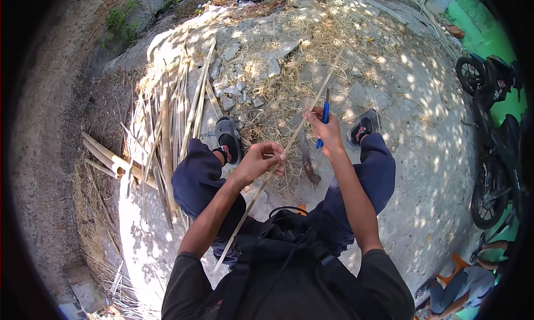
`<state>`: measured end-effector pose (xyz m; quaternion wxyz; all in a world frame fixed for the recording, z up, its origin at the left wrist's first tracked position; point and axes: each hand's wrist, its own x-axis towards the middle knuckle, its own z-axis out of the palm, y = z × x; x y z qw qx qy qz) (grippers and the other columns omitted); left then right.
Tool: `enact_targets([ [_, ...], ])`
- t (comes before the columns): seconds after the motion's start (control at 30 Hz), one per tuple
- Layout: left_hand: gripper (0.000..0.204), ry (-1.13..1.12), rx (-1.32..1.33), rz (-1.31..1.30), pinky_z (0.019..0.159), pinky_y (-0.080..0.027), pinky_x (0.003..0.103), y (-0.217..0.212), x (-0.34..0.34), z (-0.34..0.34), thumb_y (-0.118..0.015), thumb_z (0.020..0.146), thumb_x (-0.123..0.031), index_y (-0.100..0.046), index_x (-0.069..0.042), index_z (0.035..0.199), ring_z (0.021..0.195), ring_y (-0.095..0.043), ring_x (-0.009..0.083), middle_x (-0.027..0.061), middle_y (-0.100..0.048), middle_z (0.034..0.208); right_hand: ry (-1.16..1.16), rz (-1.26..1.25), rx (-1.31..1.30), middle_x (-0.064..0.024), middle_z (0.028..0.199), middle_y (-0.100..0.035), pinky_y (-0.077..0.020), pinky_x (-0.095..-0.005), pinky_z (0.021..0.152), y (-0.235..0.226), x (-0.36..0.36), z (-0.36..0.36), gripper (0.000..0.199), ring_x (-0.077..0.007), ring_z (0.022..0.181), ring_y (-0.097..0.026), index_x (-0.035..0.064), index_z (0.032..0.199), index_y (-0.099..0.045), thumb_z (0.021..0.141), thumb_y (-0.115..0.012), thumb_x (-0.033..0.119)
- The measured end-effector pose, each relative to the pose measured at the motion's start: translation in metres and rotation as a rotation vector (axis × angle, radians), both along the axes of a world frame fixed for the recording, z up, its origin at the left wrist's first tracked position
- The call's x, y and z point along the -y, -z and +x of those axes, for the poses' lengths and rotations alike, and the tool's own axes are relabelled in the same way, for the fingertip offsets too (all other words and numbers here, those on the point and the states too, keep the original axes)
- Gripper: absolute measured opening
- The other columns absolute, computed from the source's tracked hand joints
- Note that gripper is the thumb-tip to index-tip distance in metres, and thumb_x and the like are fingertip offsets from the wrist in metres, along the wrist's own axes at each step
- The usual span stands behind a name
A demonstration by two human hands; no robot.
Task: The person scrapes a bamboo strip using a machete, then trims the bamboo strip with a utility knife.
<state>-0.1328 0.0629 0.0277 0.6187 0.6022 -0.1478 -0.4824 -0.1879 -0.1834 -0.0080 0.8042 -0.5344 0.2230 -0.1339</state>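
Note:
A long, thin bamboo strip point(298, 132) slants from the lower left up to the far right, passing through both hands. My left hand point(260, 163) pinches it between thumb and fingers in front of my lap. Farther up, the fingertips of my right hand point(324, 129) are closed on the same strip. That hand also holds a blue-handled knife point(326, 113), its narrow dark blade pointing up and away from me. Below the strip, a dark long tool point(307, 160) with a brown handle lies on the ground between my feet, partly covered by shavings.
Split bamboo slats point(192, 108) lie piled at the left beside cut bamboo poles point(105, 156). Curly shavings point(289, 78) and broken stones point(233, 92) cover the ground ahead. Right, a motorcycle point(489, 170) stands by a green wall; another person point(464, 289) sits near it.

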Motion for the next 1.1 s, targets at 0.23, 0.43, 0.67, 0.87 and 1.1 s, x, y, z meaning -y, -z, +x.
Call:
enact_targets([
  [0.23, 0.018, -0.02, 0.01, 0.004, 0.07, -0.064, 0.031, 0.008, -0.002, -0.003, -0.071, 0.098, -0.007, -0.067, 0.003, 0.112, 0.077, -0.07, 0.0131, 0.0056, -0.069, 0.092, -0.001, -0.011, 0.019, -0.002, 0.091, -0.076, -0.0275, -0.0215, 0.047, 0.009, -0.006, 0.002, 0.027, -0.0003, 0.052, -0.04, 0.0008, 0.112, -0.071, 0.094, -0.079, 0.02],
  [0.43, 0.02, 0.023, 0.043, 0.017, 0.07, -0.063, 0.031, 0.017, 0.0, -0.007, -0.063, 0.106, -0.018, -0.065, 0.001, 0.11, 0.075, -0.07, 0.0135, 0.0028, -0.065, 0.088, 0.003, -0.078, -0.013, -0.0019, 0.091, -0.076, -0.028, -0.0212, 0.049, 0.006, -0.006, 0.002, 0.026, 0.0005, 0.055, -0.041, 0.0016, 0.114, -0.072, 0.096, -0.078, 0.019],
  [0.67, 0.041, -0.013, 0.149, 0.107, 0.047, -0.029, 0.023, 0.039, 0.005, -0.02, -0.045, 0.114, -0.039, -0.062, -0.006, 0.098, 0.051, -0.038, 0.0041, -0.0077, -0.043, 0.069, 0.054, -0.172, -0.089, -0.0011, 0.09, -0.077, -0.0419, -0.0262, 0.06, 0.011, -0.008, 0.007, 0.028, -0.0062, 0.069, -0.058, 0.0012, 0.116, -0.071, 0.101, -0.071, 0.025],
  [0.87, 0.04, -0.123, -0.102, -0.09, 0.045, -0.021, 0.024, 0.035, 0.004, -0.013, -0.044, 0.114, -0.039, -0.056, -0.009, 0.089, 0.049, -0.028, 0.0043, -0.007, -0.041, 0.067, -0.106, -0.834, 0.042, -0.0123, 0.074, -0.07, -0.0482, -0.041, 0.063, -0.002, -0.029, -0.013, 0.037, -0.0275, 0.066, -0.067, 0.0007, 0.11, -0.067, 0.107, -0.054, 0.035],
  [1.1, 0.038, -0.121, -0.22, -0.085, 0.043, -0.021, 0.025, 0.021, 0.002, -0.006, -0.044, 0.114, -0.038, -0.053, -0.011, 0.088, 0.045, -0.027, 0.0048, -0.0049, -0.043, 0.066, -0.235, -1.089, 0.087, -0.0211, 0.075, -0.066, -0.0494, -0.0506, 0.063, 0.006, -0.047, -0.029, 0.032, -0.0436, 0.071, -0.067, 0.0035, 0.111, -0.063, 0.105, -0.057, 0.035],
])
